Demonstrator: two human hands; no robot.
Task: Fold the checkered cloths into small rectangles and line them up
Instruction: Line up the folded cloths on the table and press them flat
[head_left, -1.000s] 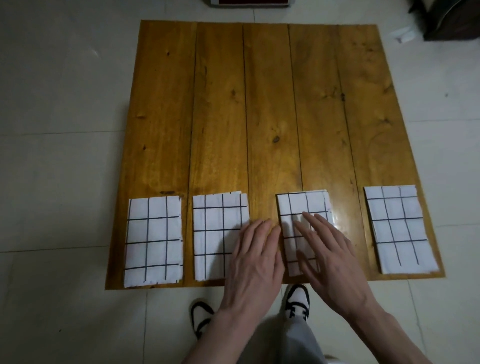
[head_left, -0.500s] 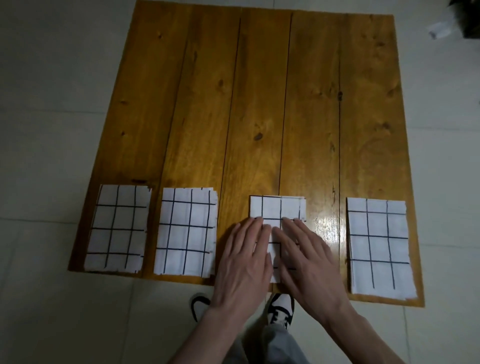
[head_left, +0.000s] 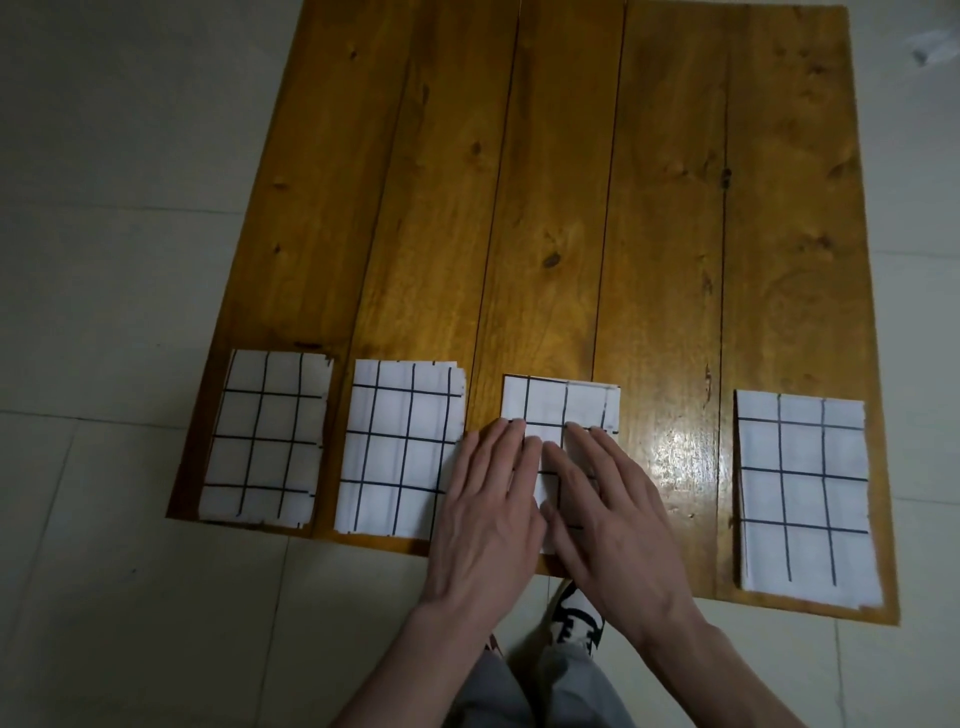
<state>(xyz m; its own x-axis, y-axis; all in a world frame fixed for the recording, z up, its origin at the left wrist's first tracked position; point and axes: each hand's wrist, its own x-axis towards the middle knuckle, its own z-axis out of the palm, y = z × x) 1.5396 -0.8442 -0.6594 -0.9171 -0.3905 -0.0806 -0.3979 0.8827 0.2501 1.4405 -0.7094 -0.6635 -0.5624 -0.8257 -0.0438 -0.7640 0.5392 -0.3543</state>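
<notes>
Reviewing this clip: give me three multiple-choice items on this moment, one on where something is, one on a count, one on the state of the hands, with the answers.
1. Where do the folded cloths lie?
A. Along the table's near edge
B. Stacked at its centre
C. On the floor

2. How many folded checkered cloths are on the table?
A. Two
B. Four
C. Six

3. What are the hands doing?
A. Lifting a cloth by its corners
B. Hanging off the table
C. Pressing flat on one cloth

Answers:
1 A: all sit in a row along the near edge of the wooden table.
2 B: far-left cloth, second cloth, third cloth, far-right cloth.
3 C: left hand and right hand lie straight-fingered on the third cloth.
</notes>
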